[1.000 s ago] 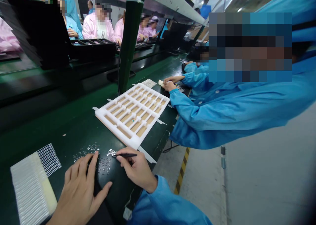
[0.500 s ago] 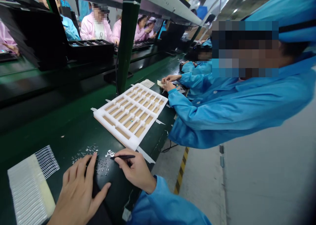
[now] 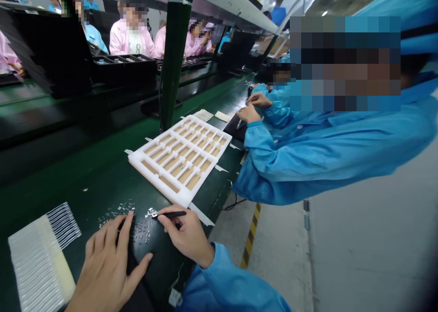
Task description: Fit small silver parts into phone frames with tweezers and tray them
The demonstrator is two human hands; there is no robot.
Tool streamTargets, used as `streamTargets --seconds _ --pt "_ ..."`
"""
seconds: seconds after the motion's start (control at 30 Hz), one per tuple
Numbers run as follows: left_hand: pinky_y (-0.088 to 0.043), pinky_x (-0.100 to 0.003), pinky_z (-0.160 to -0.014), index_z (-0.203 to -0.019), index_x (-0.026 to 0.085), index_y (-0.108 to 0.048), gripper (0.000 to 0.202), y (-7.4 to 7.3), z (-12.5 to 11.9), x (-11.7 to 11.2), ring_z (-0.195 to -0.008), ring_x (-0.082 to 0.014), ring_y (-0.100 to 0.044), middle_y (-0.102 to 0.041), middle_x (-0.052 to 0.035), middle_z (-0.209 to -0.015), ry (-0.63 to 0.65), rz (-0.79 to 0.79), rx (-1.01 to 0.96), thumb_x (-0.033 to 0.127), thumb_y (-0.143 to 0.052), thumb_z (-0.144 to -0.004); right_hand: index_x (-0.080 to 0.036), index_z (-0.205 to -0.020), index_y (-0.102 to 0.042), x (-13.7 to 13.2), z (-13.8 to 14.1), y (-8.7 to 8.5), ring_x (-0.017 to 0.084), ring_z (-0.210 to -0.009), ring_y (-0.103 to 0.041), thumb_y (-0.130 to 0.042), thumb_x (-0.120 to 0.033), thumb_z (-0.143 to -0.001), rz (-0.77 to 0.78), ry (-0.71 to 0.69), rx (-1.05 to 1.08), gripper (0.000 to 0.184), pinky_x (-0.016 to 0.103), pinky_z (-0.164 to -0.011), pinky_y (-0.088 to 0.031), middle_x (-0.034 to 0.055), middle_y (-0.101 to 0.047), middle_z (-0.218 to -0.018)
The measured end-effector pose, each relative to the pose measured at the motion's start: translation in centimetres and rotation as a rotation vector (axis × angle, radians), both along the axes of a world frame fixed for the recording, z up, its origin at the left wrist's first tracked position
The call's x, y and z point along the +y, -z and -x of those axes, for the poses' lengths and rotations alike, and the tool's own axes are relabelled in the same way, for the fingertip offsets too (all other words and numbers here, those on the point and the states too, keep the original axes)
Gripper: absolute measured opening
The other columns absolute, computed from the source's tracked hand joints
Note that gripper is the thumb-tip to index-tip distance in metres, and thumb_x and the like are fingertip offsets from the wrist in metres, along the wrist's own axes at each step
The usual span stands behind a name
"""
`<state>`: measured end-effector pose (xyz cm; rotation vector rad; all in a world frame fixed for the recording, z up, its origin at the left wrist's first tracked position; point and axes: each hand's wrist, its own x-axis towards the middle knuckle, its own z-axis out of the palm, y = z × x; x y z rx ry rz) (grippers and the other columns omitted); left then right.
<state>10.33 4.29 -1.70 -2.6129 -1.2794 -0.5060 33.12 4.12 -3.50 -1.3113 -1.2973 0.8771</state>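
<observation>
My right hand [image 3: 188, 235] pinches a pair of slim black tweezers [image 3: 175, 215]. Their tip points left, down at a small heap of shiny metal pieces [image 3: 151, 212] on the dark green bench. My left hand [image 3: 111, 262] lies spread on the bench, palm down, its fingertips at the lower edge of many scattered small silver bits [image 3: 118, 210]. Darker small pieces [image 3: 142, 232] lie in rows between the two hands. Beside my left hand rests a pale sheet with white strips [image 3: 37, 262].
A white slotted foam tray [image 3: 155, 173] on a brown base lies beyond my hands. To the right a co-worker in blue [image 3: 308, 152] works with both hands over the bench. A green post [image 3: 174, 61] rises behind the tray; black bins [image 3: 125, 70] stand at the back.
The co-worker's hands have moved right and away from a pale card, which now lies on the bench. My hands and the tweezers stay almost in place.
</observation>
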Motion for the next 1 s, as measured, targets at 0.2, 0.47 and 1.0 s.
streamTargets --seconds 0.2,0.47,1.0 --pt "-0.042 -0.051 -0.101 -0.159 0.010 -0.041 0.073 0.3 0.0 0.0 -0.126 -0.0400 -0.056 -0.060 -0.0220 -0.140 -0.015 0.012 -0.003 0.058 -0.049 -0.105 -0.017 -0.099 -0.084 1.0 0.6 -0.1 0.016 -0.059 -0.069 -0.075 -0.035 -0.098 0.026 -0.059 0.103 0.020 0.027 -0.055 -0.057 0.0073 -0.083 -0.088" --pt "-0.041 -0.051 -0.101 -0.158 0.009 -0.043 0.072 0.1 0.0 0.0 -0.125 -0.0405 -0.056 -0.060 -0.0227 -0.139 -0.004 0.005 0.003 0.057 -0.048 -0.105 -0.018 -0.102 -0.085 1.9 0.9 0.1 0.016 -0.058 -0.069 -0.078 -0.038 -0.098 0.050 -0.126 0.018 0.021 0.026 -0.053 -0.055 0.0065 -0.082 -0.084" --pt "-0.041 -0.049 -0.101 -0.157 0.007 -0.043 0.072 -0.2 0.0 0.0 -0.125 -0.0393 -0.056 -0.060 -0.0224 -0.139 0.004 0.001 -0.006 0.057 -0.048 -0.106 -0.018 -0.105 -0.083 1.3 0.3 0.2 0.016 -0.065 -0.069 -0.072 -0.026 -0.098 0.000 -0.109 0.045 0.015 0.028 -0.061 -0.060 0.0074 -0.079 -0.093"
